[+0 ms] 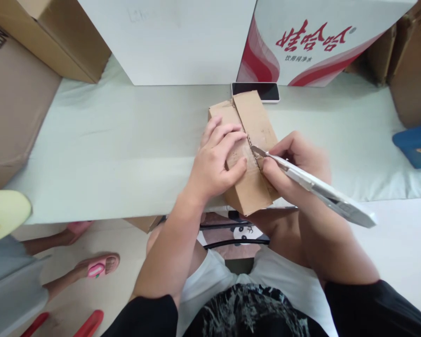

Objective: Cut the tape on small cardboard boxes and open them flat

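Note:
A small brown cardboard box point(255, 117) lies at an angle on the table, its near corner at the front edge. My left hand point(219, 157) rests on the box's left part with the fingers spread, pressing on its top. In my right hand point(296, 161) is a utility knife point(315, 187) with a white-grey handle, gripped near the blade. The blade's tip touches the seam between the flaps, just right of my left fingertips. Part of the right hand is blurred, and the knife hides some of its fingers.
Behind the box lie a phone point(272, 92), a plain white carton point(182, 42) and a red-and-white carton point(301, 47). Brown cartons point(17, 93) stand at the left, more at the far right. A blue container point(417, 145) sits at the right edge. Another person's foot point(108, 264) shows at lower left.

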`<move>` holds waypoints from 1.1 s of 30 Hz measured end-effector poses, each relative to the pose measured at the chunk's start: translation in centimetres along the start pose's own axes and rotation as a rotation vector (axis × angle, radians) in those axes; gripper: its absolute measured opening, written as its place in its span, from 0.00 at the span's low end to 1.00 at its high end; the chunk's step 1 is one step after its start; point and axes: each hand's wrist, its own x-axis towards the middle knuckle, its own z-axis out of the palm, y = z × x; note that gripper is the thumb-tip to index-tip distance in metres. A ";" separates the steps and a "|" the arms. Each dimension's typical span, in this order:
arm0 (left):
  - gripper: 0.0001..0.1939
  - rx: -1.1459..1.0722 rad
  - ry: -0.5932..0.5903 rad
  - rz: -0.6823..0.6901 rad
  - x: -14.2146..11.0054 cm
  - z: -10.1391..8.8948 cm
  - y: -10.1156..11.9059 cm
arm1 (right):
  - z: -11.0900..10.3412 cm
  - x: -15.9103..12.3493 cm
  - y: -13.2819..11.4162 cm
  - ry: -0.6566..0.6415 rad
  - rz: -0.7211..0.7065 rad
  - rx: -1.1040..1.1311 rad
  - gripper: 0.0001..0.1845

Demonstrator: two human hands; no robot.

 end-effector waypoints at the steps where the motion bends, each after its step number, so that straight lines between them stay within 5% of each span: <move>1: 0.20 -0.003 -0.002 -0.001 0.0 0.0 0.0 | 0.0 0.1 0.2 0.003 -0.024 -0.020 0.11; 12: 0.20 -0.006 -0.006 -0.018 0.0 -0.1 -0.1 | -0.2 -0.2 -1.8 -0.069 0.070 -0.014 0.09; 21: 0.21 -0.039 0.000 -0.030 0.1 -0.3 -0.1 | -0.6 -0.1 0.9 -0.094 -0.064 0.119 0.11; 25: 0.22 -0.104 0.003 -0.057 0.0 -1.1 -0.8 | -0.2 0.4 2.6 0.261 -0.152 0.468 0.09; 28: 0.23 -0.173 0.078 -0.063 -0.2 -2.2 -2.1 | 0.2 1.4 4.8 0.575 -0.093 0.447 0.11; 30: 0.23 -0.227 0.137 -0.091 -0.4 -3.3 -2.9 | 0.4 1.9 6.7 0.615 -0.006 0.298 0.15; 33: 0.22 -0.301 0.213 -0.249 -0.8 -5.2 -4.1 | 0.9 2.1 9.3 0.484 0.117 0.152 0.20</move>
